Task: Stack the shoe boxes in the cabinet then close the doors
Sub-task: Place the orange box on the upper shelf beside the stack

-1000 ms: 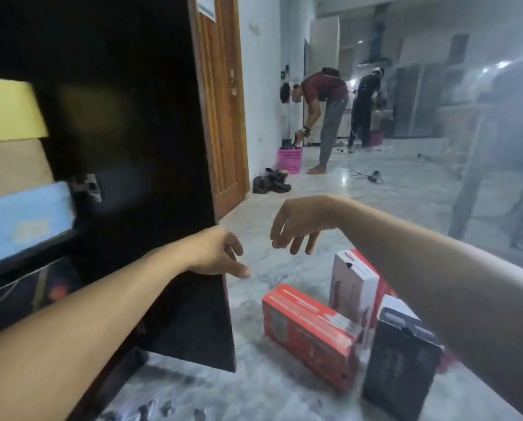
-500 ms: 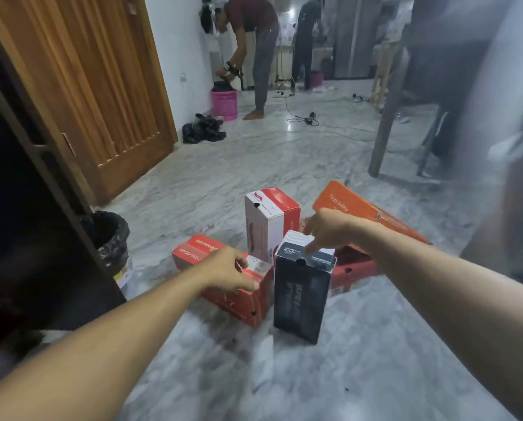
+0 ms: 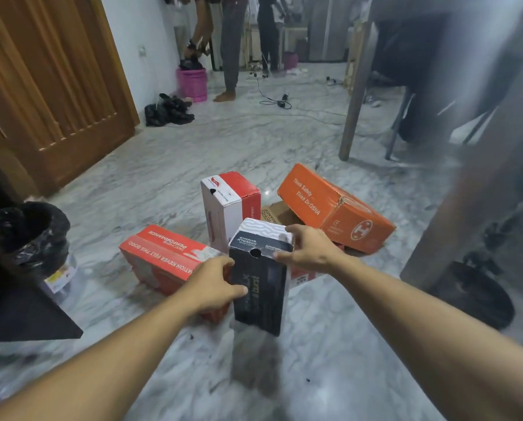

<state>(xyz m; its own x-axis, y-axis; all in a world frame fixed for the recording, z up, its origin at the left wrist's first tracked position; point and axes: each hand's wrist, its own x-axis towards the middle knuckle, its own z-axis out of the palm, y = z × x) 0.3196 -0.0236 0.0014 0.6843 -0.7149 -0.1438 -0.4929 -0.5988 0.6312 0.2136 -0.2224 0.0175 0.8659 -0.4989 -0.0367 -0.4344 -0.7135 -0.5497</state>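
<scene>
At nine o'clock of the cluster a black-lined waste bin (image 3: 32, 235) stands on the marble floor (image 3: 315, 344), beside the dark corner of the cabinet door (image 3: 26, 314). Next comes the red Skechers Performance box (image 3: 163, 256), lying flat with its long axis running from eight o'clock toward two o'clock, white lettering along its lid edge. My left hand (image 3: 214, 287) is clasped on the left face of the black shoe box (image 3: 260, 287), thumb across its front, fingers behind where I cannot see them. That black box stands on end at the centre, long axis vertical and leaning slightly; its top end panel carries a white wavy pattern, a dark label strip and a round finger hole, and pale lettering runs up its front face. Behind it, at twelve o'clock, a white-and-red shoe box (image 3: 230, 205) also stands upright on end. My right hand (image 3: 309, 250) grips the black box's top right corner, fingers over the patterned end, thumb on the label strip. At two o'clock the orange safety-shoe box (image 3: 336, 211) rests tilted on other boxes, long axis pointing from ten toward four o'clock.
</scene>
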